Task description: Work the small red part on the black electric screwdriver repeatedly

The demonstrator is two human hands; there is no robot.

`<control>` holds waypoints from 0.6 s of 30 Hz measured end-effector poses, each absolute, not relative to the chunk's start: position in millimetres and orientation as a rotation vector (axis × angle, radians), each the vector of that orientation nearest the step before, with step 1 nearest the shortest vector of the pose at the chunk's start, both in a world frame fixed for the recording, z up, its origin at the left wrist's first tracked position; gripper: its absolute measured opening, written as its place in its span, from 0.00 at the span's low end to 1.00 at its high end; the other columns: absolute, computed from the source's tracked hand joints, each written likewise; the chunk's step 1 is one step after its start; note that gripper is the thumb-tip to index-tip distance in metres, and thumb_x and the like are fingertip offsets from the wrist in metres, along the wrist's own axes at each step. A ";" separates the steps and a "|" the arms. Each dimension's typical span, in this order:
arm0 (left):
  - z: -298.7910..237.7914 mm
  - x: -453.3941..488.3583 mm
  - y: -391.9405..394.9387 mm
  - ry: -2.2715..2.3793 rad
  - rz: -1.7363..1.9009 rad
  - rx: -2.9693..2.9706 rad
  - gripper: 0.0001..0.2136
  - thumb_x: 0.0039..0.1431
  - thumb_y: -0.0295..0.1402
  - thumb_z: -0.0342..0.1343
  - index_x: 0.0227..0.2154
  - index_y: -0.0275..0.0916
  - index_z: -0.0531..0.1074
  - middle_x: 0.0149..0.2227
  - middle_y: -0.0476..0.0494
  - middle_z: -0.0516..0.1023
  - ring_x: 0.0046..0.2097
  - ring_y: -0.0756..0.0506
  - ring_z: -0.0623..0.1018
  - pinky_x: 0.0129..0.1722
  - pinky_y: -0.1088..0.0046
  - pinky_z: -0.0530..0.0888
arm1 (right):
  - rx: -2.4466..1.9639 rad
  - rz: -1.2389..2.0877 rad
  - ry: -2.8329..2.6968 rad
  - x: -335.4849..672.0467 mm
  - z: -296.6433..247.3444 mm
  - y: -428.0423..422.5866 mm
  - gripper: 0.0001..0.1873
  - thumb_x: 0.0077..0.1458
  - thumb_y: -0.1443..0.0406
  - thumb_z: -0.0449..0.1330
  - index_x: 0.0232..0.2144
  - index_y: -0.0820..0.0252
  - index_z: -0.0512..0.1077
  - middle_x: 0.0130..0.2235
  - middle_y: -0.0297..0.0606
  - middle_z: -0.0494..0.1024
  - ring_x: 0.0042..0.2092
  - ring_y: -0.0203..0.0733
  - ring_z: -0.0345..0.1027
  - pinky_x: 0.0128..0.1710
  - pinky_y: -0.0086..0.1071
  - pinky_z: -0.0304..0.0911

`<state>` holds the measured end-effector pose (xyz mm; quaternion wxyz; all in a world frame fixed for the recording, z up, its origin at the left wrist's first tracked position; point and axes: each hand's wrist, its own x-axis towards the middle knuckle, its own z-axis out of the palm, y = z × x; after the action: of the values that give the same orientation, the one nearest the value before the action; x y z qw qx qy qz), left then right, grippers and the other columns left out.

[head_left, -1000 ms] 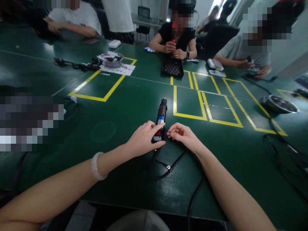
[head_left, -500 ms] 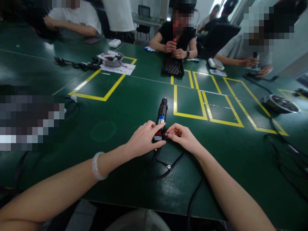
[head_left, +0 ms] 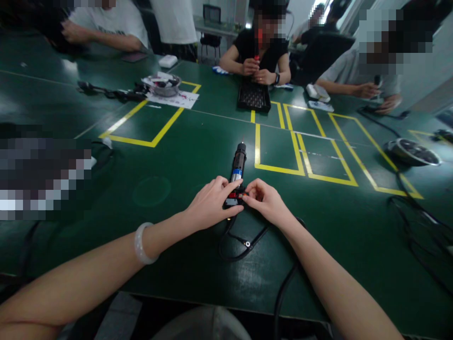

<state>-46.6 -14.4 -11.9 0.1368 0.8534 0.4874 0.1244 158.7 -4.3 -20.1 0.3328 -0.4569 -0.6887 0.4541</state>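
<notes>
On the green table lies an opened electric screwdriver (head_left: 239, 160), its thin bit pointing away from me. A silver and blue motor section shows in its body, with red parts near the rear end. My left hand (head_left: 208, 203) holds the rear part, thumb and forefinger on either side of the red parts. From the right, my right hand (head_left: 267, 200) pinches a tiny piece against that same spot; the piece is too small to name. A black cable (head_left: 230, 259) loops from the rear of the screwdriver toward me, with a ring-shaped metal end (head_left: 247, 244) beside it.
Yellow tape frames (head_left: 279, 169) mark the table ahead. A metal bowl (head_left: 164, 85) with small parts sits on paper at the back left; another bowl (head_left: 410, 152) stands at the right near black cables. Across the table, a co-worker's hands (head_left: 256, 71) are above a black tray (head_left: 254, 97).
My right hand has shifted slightly left and up, closer to the red parts of the screwdriver. My left hand stays on the screwdriver.
</notes>
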 end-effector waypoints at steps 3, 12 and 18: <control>-10.9 -46.3 -14.3 1.412 0.352 2.459 0.33 0.60 0.52 0.51 0.65 0.42 0.58 0.49 0.38 0.66 0.48 0.39 0.71 0.47 0.62 0.70 | -1.173 1.209 -1.766 156.4 -20.0 -6.0 0.09 0.54 0.61 0.62 0.33 0.58 0.66 0.26 0.28 0.67 0.26 0.33 0.59 0.26 0.28 0.55; -8.8 -45.5 -12.8 1.423 0.351 2.454 0.33 0.60 0.52 0.51 0.65 0.44 0.58 0.48 0.38 0.66 0.48 0.40 0.71 0.46 0.62 0.70 | -1.113 1.245 -1.756 156.4 -23.2 -7.2 0.03 0.57 0.66 0.56 0.36 0.59 0.68 0.32 0.33 0.73 0.32 0.35 0.67 0.33 0.30 0.62; -6.2 -49.4 -5.6 1.478 0.328 2.454 0.30 0.64 0.52 0.45 0.65 0.45 0.59 0.45 0.39 0.66 0.46 0.41 0.71 0.45 0.64 0.69 | -1.016 1.305 -1.811 152.5 -22.6 -11.0 0.10 0.57 0.70 0.53 0.42 0.59 0.68 0.37 0.37 0.76 0.38 0.37 0.71 0.39 0.32 0.65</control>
<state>-49.4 -5.6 -6.2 0.1287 0.8440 0.5084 0.1128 152.5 -11.0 -22.6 0.3377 -0.3899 -0.6950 0.5009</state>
